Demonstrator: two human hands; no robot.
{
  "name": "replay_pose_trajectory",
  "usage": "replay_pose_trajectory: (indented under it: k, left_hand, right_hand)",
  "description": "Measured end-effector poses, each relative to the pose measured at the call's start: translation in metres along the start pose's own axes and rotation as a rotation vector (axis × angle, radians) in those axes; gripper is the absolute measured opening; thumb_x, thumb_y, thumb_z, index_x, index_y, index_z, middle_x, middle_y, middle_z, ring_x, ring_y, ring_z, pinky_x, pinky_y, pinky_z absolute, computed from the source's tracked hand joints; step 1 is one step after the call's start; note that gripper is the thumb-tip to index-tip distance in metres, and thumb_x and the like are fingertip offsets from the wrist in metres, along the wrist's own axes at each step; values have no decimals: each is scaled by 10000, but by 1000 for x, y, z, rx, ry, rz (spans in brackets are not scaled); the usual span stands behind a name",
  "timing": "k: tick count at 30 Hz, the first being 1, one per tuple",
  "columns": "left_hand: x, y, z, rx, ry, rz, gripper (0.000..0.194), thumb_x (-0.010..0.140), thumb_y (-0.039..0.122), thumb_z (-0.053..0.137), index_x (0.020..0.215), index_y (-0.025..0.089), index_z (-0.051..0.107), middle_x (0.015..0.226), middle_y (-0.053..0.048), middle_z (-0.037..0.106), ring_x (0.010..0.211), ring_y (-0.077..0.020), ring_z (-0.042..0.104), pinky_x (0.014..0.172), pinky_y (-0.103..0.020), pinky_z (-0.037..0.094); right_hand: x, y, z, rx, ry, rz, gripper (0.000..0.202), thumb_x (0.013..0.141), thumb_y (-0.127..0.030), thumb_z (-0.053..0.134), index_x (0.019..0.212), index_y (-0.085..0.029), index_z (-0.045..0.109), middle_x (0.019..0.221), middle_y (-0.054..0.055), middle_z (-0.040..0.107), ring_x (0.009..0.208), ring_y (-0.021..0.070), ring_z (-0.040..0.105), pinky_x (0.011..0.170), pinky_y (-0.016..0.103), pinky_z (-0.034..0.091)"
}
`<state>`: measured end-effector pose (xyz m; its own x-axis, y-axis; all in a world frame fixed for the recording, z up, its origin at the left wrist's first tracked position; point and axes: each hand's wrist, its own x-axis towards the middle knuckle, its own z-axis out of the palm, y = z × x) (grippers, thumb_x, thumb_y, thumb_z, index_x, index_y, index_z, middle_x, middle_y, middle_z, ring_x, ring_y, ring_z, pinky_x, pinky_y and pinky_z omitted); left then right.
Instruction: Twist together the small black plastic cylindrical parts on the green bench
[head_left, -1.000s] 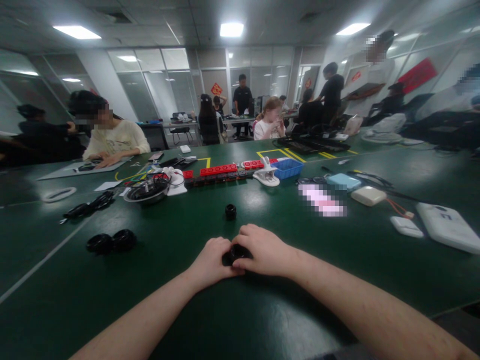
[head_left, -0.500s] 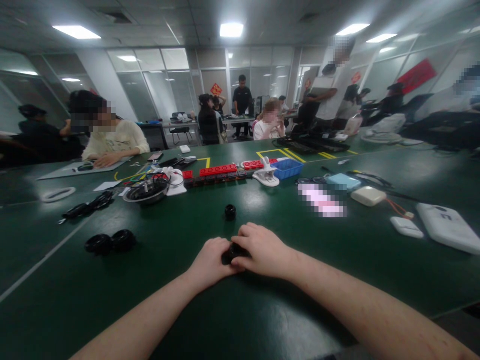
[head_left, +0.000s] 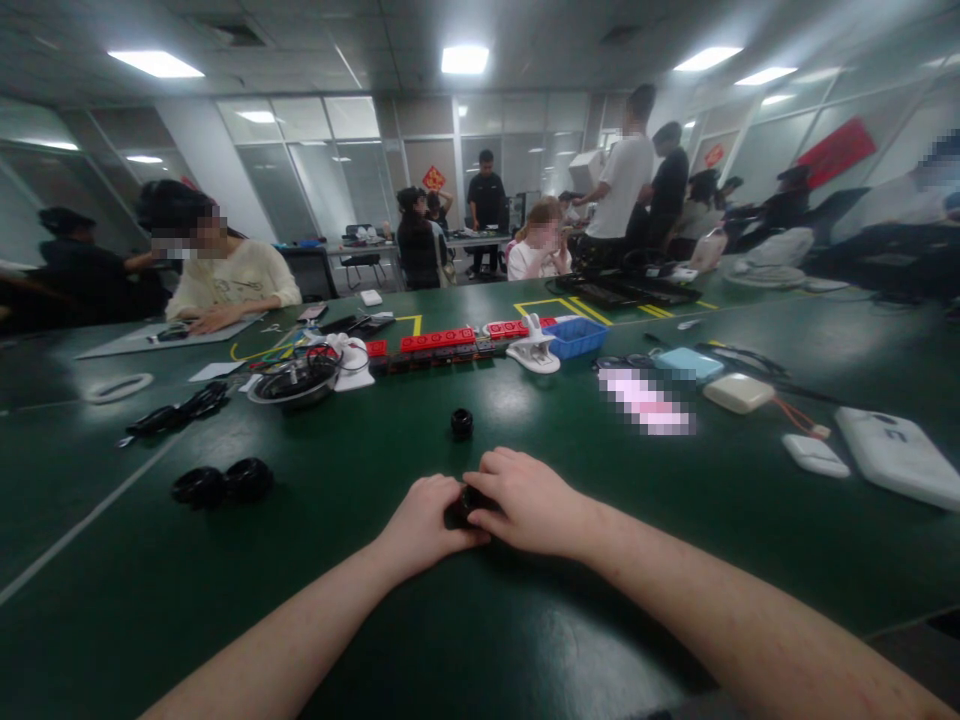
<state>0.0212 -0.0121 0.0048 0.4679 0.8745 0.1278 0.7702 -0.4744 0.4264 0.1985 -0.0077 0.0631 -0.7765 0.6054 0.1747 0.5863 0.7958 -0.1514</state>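
Observation:
Between my two hands, low over the green table [head_left: 337, 620], is a black round piece [head_left: 472, 502], mostly covered by my fingers; its exact kind cannot be made out. My left hand [head_left: 422, 518] closes around its left side, thumb pointing to the right. On its right side, my right hand [head_left: 529, 503] grips it with curled fingers above and the thumb below. A smaller black ring-like piece [head_left: 462, 423] rests on the table just beyond my hands. To the left, two larger black ring-like pieces [head_left: 223, 484] lie side by side, touching.
Farther back are a row of red blocks [head_left: 439, 340], a white clip-like stand [head_left: 534, 350], a blue bin [head_left: 577, 338] and a metal bowl [head_left: 294, 385] with cables. Black cables [head_left: 180, 410] lie left; a white power bank [head_left: 904, 455] lies right. A person [head_left: 229, 275] sits across the table.
My hands keep nearly the same grip on the black round piece, with only a slight finger shift. In the background, a standing person in white has moved left.

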Motion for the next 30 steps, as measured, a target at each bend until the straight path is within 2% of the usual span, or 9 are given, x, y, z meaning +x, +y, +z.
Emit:
replay_pose_trajectory:
  k: [3,8,14,20,25,30]
  left_hand:
    - [0,1,-1,-4,-7,-1,310,684,479,620,748,182,561,744,1,566,717,-183,519,669,-289,379]
    - [0,2,-2,-11,-12,1,293,683,466,624,741,186,559,737,6,564,718,-182,518,667,-289,377]
    - [1,3,-2,18,-14,-15,256,685,427,624,715,183,554,722,0,559,706,-182,508,672,-293,386]
    - [0,2,-1,-14,-11,-18,294,677,451,635,785,185,571,754,1,573,722,-184,518,692,-302,387]
    - [1,1,-1,-8,-28,-9,333,672,478,640,855,204,595,811,-4,596,773,-196,529,719,-306,381]
    - [1,1,-1,6,-29,-12,325,683,492,623,823,200,597,785,0,584,751,-192,522,698,-303,373]
  right_hand:
    - [0,0,-1,3,1,5,302,795,-327,546,1014,-124,584,858,79,543,794,189,488,688,306,400]
    - [0,-1,-2,-2,-15,8,240,799,-327,536,906,-125,610,829,75,538,779,185,484,667,298,398]
    - [0,-3,-2,17,-17,0,207,803,-277,513,913,-121,595,854,82,529,793,182,477,705,304,397]
    - [-2,-3,-6,32,-38,-82,259,792,-185,489,1030,-129,574,938,95,551,853,190,470,773,319,385]
    - [-4,0,-6,27,-40,-175,350,769,-142,497,1115,-164,543,1027,82,571,833,185,451,750,314,370]
    - [-4,1,-6,82,-44,-228,292,749,-120,517,1024,-185,591,1085,18,587,762,164,419,716,296,349]
